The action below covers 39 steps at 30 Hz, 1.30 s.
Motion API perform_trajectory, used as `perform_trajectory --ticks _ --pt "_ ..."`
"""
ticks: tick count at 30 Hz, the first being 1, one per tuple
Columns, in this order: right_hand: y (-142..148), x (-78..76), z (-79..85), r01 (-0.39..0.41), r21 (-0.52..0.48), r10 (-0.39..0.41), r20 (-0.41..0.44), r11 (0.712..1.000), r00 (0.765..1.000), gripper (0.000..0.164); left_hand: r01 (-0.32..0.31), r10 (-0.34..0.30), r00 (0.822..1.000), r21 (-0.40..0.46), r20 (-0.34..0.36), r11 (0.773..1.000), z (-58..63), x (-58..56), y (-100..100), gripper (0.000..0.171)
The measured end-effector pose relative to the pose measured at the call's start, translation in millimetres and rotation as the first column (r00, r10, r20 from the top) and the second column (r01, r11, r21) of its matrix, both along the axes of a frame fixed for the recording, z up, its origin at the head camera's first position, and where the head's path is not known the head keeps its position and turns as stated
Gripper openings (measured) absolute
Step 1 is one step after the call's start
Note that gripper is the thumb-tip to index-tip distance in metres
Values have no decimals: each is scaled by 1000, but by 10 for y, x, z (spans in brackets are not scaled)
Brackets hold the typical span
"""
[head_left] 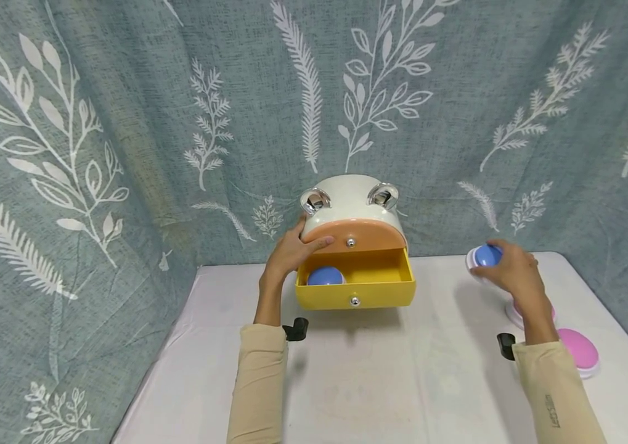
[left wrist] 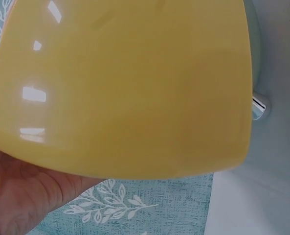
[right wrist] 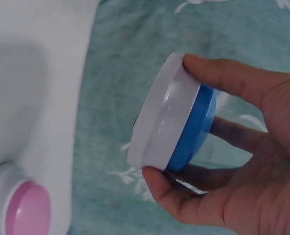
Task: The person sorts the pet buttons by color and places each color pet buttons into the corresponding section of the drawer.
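A small frog-faced drawer box [head_left: 349,197] stands at the back of the table, its yellow drawer [head_left: 383,296] pulled out below an orange drawer front [head_left: 371,231]. Inside the yellow drawer lies a blue domed button [head_left: 325,275]. My left hand [head_left: 289,251] grips the box's left side, thumb across the orange front; in the left wrist view the yellow drawer front [left wrist: 130,93] hides most of the fingers. Off to the right, my right hand [head_left: 516,271] holds a white-based blue push button [right wrist: 189,132] by its rim, tilted and raised in the air.
Two pink domed buttons sit on the white table [head_left: 358,382] at the right: one [head_left: 579,348] beside the right forearm, another [right wrist: 30,208] partly hidden under the right hand in the head view. A patterned grey-green curtain [head_left: 269,111] hangs behind and at both sides.
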State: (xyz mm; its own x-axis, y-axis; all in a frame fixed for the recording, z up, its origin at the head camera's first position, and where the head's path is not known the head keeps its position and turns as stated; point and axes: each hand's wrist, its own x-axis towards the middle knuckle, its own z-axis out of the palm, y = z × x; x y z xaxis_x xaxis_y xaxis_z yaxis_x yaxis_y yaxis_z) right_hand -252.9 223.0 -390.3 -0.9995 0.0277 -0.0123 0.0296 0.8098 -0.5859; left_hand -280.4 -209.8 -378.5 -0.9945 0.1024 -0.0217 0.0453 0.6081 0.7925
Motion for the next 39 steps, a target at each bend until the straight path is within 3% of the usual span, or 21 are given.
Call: perform_trajectory --ticks 5,18,31,39 --pt "-110 111 144 -29 4 29 11 1000 1000 84 -8 8 1000 -1 4 1000 -7 5 -1 105" --pt "-419 356 446 -93 11 94 -106 996 990 78 -12 12 1000 -16 -6 1000 10 13 0 106" --pt "-827 422 616 -175 -2 173 -136 985 975 77 -20 20 1000 -19 -2 1000 7 9 19 105" --pt "-1133 409 629 -257 -17 251 -167 966 953 67 -20 20 1000 -29 5 999 19 17 27 105"
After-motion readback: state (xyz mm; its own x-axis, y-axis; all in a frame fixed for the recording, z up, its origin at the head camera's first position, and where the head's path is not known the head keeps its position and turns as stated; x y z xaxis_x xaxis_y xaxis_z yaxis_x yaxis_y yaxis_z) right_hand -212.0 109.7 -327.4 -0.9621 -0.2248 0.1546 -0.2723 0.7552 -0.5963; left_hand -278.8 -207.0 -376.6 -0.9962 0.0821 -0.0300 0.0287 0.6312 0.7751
